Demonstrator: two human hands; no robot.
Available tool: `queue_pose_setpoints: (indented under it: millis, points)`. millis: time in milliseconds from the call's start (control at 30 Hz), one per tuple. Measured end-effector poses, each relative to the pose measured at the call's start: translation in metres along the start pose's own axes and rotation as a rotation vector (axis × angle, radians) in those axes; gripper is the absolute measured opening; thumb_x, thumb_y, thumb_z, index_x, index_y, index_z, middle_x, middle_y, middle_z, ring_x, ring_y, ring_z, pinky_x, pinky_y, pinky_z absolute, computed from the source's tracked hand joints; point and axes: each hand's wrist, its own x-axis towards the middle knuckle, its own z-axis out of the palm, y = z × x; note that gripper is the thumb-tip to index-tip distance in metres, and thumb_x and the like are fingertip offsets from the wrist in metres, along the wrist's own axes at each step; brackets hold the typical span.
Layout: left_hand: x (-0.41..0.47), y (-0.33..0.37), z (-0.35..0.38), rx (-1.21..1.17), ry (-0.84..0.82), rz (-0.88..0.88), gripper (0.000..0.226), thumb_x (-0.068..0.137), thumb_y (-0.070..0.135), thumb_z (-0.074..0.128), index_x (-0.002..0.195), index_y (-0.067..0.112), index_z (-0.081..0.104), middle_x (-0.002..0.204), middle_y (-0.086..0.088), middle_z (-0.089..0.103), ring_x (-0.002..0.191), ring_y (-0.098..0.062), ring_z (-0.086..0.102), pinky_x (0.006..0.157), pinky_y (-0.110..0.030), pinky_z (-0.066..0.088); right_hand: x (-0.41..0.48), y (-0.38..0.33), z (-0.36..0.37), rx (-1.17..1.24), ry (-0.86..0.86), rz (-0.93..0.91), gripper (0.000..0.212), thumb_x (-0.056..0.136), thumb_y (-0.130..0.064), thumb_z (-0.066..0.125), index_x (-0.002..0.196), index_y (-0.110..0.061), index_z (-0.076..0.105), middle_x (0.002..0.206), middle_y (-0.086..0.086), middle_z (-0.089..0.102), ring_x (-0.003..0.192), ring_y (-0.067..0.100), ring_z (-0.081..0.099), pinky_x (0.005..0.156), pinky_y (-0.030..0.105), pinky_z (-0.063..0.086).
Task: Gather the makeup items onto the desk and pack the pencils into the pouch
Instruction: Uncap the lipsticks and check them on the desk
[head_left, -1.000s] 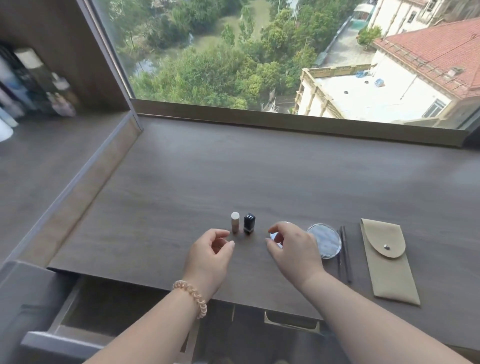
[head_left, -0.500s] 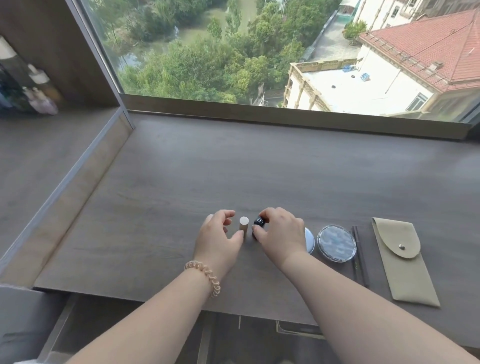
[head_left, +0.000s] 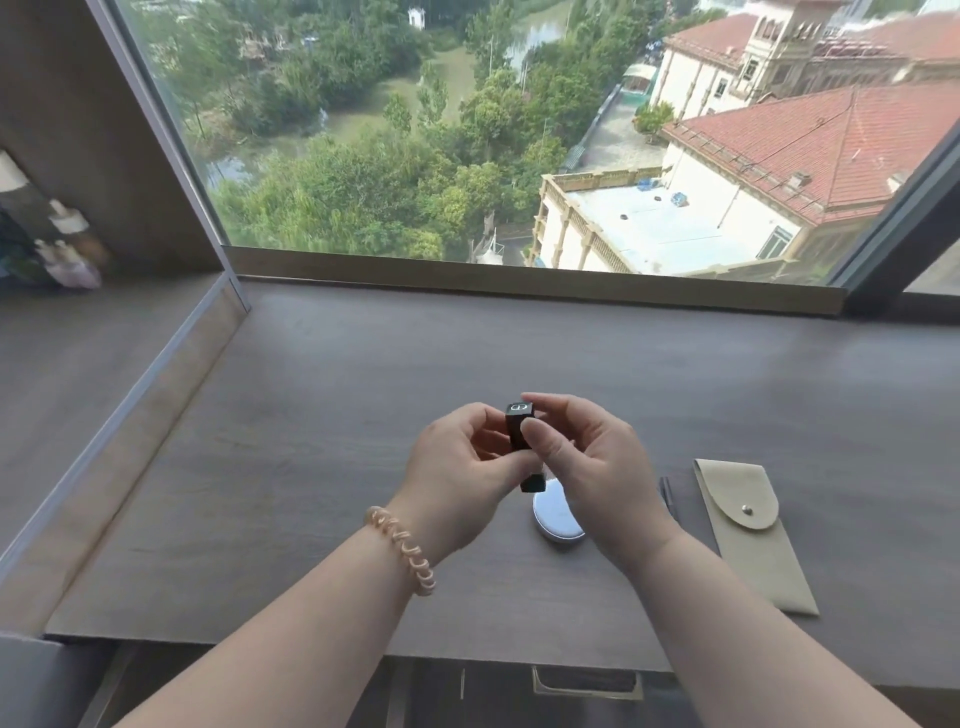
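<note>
Wide window (head_left: 467, 130), grey desk (head_left: 363, 389), daylight

Black lipstick (head_left: 516, 434): square tube with a logo on the cap end, held up off the bench (head_left: 311, 467), roughly upright and tipped a little. It's pinched between the left hand (head_left: 457, 467) and right hand (head_left: 592, 467), well left of the pouch (head_left: 748, 530).

The pouch is khaki, lying flat on the bench with the flap snapped shut. A dark pencil (head_left: 666, 493) lies just left of the pouch, mostly hidden behind the right wrist. The round silvery compact (head_left: 558, 519) lies flat further left of the pouch, partly covered.
</note>
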Motion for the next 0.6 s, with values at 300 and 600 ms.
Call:
queue_pose_setpoints:
  millis: [300,600]
  points:
    - [-0.009,0.013,0.000,-0.169,-0.033,-0.052,0.016,0.076,0.014,0.075,0.085,0.010,0.062,0.073,-0.004,0.068,0.063,-0.013,0.058,0.059,-0.019,0.046,-0.019,-0.004,-0.020,-0.319,-0.106,-0.042,0.008,0.080,-0.016,0.074,0.086,-0.020,0.075,0.067,-0.012,0.066,0.054,-0.001,0.052,0.055,0.009,0.035]
    - [-0.011,0.023,0.002,-0.162,-0.022,-0.053,0.032,0.069,0.040,0.071,0.076,0.011,0.060,0.075,-0.012,0.059,0.065,-0.017,0.048,0.057,-0.023,0.038,-0.023,-0.011,-0.023,-0.087,-0.142,0.068,0.009,0.079,-0.015,0.075,0.084,-0.008,0.073,0.080,0.005,0.074,0.076,0.009,0.067,0.072,0.022,0.053]
